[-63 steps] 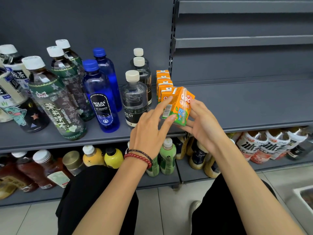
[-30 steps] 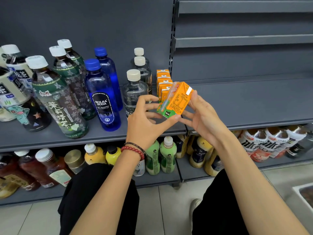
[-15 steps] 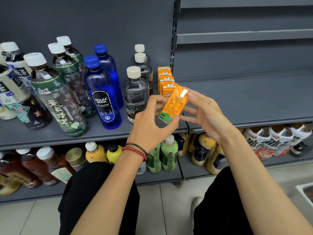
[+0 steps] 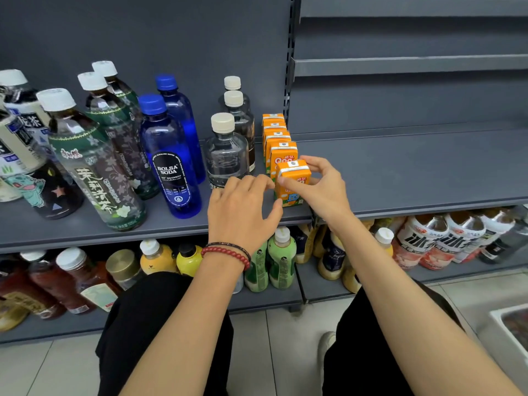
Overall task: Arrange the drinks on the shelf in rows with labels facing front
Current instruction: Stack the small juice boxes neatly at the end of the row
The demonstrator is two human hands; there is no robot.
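Note:
A small orange juice carton [image 4: 292,184] stands upright at the front of a row of like cartons [image 4: 278,141] on the grey shelf [image 4: 414,167], its label facing me. My right hand [image 4: 320,184] holds it, thumb on the front top edge and fingers round its right side and back. My left hand [image 4: 243,207] hovers just left of the carton with fingers loosely curled, holding nothing; whether its fingertips touch the carton is unclear.
Left of the cartons stand rows of clear bottles [image 4: 227,150], blue soda bottles [image 4: 171,161] and green tea bottles [image 4: 91,161]. The shelf part to the right holds nothing. More bottles [image 4: 281,258] fill the lower shelf. A bin corner [image 4: 511,324] sits on the floor.
The carton was turned in both hands above the shelf; now it stands upright at the front of the carton row. My left hand has let go of it.

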